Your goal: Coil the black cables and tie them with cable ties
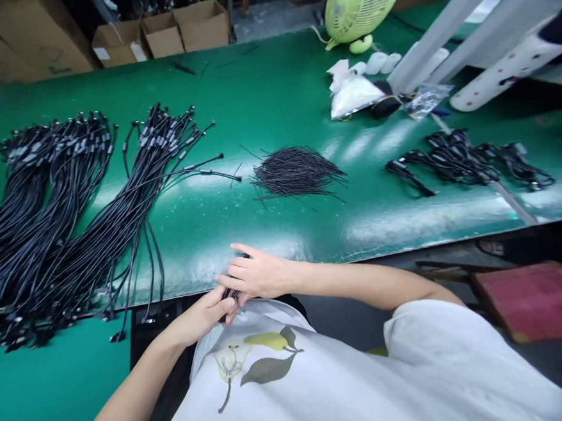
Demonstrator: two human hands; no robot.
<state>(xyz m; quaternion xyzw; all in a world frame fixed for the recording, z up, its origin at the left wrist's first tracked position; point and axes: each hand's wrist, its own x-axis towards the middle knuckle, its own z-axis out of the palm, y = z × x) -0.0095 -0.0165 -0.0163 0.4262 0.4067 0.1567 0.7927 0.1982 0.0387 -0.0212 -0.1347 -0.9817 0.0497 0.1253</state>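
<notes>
At the table's front edge, my left hand [215, 310] is closed around a small dark bundle, which looks like a coiled black cable [229, 295]. Over it lies my right hand [249, 273], its fingers bent against the same bundle, with a bit of black showing near its index finger. Beyond my hands is a loose pile of thin black ties [300, 170]. Long black cables [130, 195] with grey tags and small connectors spread over the left side. Several coiled, bundled black cables [460, 159] rest on the right.
The green table [287, 229] runs across the view. At its back right stand a yellow-green fan [363, 3], a white plastic bag [354, 96] and slanted grey posts [451, 25]. Cardboard boxes [201, 27] sit behind it. A red stool [537, 301] is at right.
</notes>
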